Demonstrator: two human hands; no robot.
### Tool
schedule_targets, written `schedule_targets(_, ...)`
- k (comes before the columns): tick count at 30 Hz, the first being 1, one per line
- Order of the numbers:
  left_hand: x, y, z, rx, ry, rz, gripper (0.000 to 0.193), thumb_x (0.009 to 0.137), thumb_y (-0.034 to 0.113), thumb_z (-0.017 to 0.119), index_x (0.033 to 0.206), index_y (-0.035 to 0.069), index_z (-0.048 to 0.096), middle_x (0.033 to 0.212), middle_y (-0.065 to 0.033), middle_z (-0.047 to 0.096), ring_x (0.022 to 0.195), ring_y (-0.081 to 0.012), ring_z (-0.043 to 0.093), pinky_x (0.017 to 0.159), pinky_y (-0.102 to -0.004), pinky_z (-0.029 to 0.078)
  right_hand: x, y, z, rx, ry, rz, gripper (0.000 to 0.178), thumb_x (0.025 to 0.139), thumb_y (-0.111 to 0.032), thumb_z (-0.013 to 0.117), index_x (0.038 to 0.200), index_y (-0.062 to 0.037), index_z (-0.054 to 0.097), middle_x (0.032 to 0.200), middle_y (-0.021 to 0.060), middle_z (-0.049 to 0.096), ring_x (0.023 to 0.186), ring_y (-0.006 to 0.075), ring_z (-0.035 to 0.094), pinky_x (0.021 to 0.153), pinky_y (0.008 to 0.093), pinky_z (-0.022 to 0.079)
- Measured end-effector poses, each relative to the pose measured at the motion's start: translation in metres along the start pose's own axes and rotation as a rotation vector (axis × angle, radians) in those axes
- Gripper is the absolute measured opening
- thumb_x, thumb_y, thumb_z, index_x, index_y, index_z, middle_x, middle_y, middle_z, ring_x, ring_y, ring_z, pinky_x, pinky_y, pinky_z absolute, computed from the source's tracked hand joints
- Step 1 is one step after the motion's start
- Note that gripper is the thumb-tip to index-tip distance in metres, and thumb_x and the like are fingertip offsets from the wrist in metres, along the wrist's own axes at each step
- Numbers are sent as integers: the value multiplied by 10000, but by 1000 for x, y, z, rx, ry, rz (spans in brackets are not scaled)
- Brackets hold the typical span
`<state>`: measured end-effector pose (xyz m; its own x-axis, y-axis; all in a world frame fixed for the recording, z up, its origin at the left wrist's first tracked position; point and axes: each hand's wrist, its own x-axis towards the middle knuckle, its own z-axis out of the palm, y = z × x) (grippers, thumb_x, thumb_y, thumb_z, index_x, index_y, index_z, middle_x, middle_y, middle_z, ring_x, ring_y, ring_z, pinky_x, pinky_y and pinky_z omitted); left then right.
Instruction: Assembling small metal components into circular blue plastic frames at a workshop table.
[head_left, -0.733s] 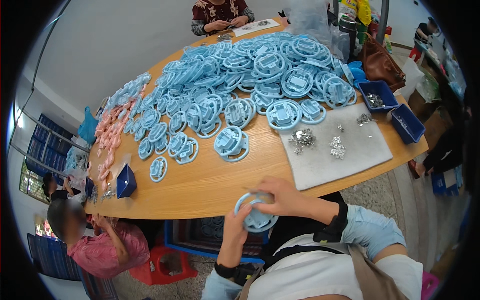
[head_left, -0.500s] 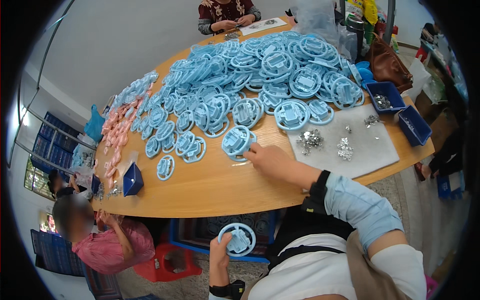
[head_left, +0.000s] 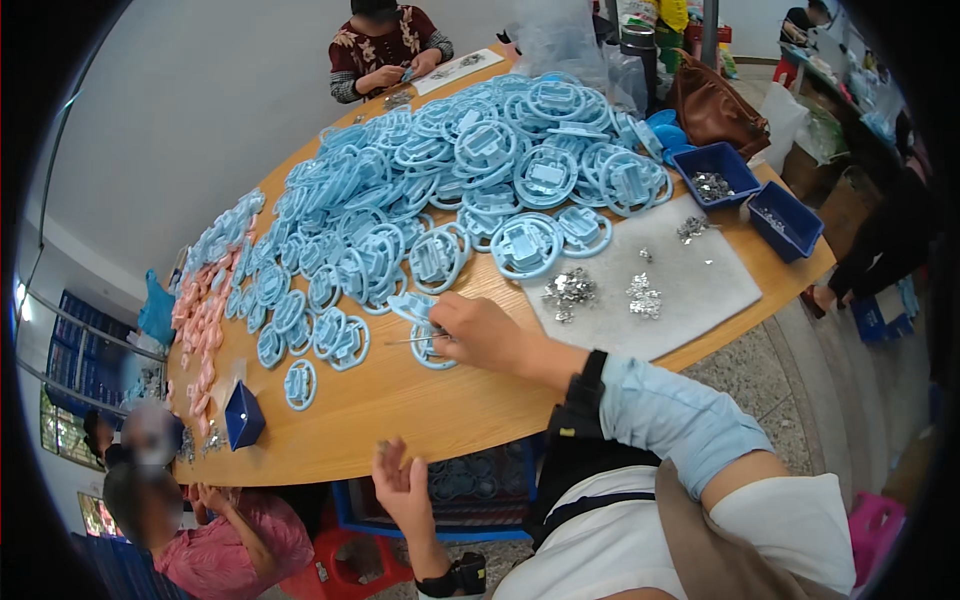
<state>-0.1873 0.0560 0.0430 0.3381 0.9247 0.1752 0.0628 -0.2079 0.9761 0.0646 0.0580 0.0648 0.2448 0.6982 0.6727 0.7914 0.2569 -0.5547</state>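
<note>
At the table's near edge, right hand is closing on 1 blue ring part; left hand is hanging open, empty. Next move likely calls for lifting it clear.

Right hand reaching over the wooden counter, fingers closed on a light blue ring-shaped plastic part lying at the near edge of the heap, a thin metal pin sticking out to the left of the fingers. Left hand held below the counter edge, palm open, fingers spread, holding nothing. Large heap of blue ring parts spread across the counter, pink parts along its left end. White felt mat right of the hand, carrying small piles of metal pieces. Two blue bins beyond the mat. Small blue tray near the left edge.
</note>
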Motion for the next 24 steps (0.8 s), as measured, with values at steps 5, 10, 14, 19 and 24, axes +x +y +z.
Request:
schedule_targets(5, 24, 18, 64, 498, -82, 475, 621, 752, 50, 634, 1297, -2, 340, 1271, -174, 433, 1236, -318, 352, 1023, -451, 217, -46, -43, -22, 558, -172, 594, 187, 700, -153, 639, 710, 16, 559, 635, 75, 576, 595, 124, 549, 522, 293, 424)
schedule_targets(10, 29, 11, 79, 874, -299, 728, 503, 776, 83, 621, 1232, -14, 433, 1274, -200, 427, 1225, -357, 361, 1014, -448, 237, -72, -45, -63, 945, -200, 858, 192, 777, -176, 648, 865, -5, 641, 671, 11, 598, 556, 44, 474, 491, 215, 376)
schedule_targets(14, 19, 9, 97, 239, -230, 432, 284, 786, 82, 624, 1043, -25, 569, 1162, -201, 515, 1069, -291, 515, 864, -338, 409, -102, 16, -111, 149, 16, 557, 169, 755, -101, 617, 905, -30, 644, 749, 67, 604, 618, 131, 534, 575, 257, 425)
schedule_targets(19, 12, 5, 101, -287, -246, -222, 264, 811, 125, 631, 999, -46, 561, 898, -64, 601, 787, -105, 566, 705, -257, 457, -111, 53, -147, -248, -11, 447, 185, 720, -46, 580, 894, -39, 642, 749, 101, 551, 646, 227, 549, 592, 299, 431)
schedule_targets(24, 13, 3, 108, -402, -281, -340, 275, 802, 101, 631, 1026, -40, 556, 917, -81, 604, 805, -122, 573, 717, -260, 457, -101, 55, -141, -337, -175, 308, 139, 724, -60, 594, 859, -46, 626, 809, 87, 538, 671, 263, 560, 590, 343, 452)
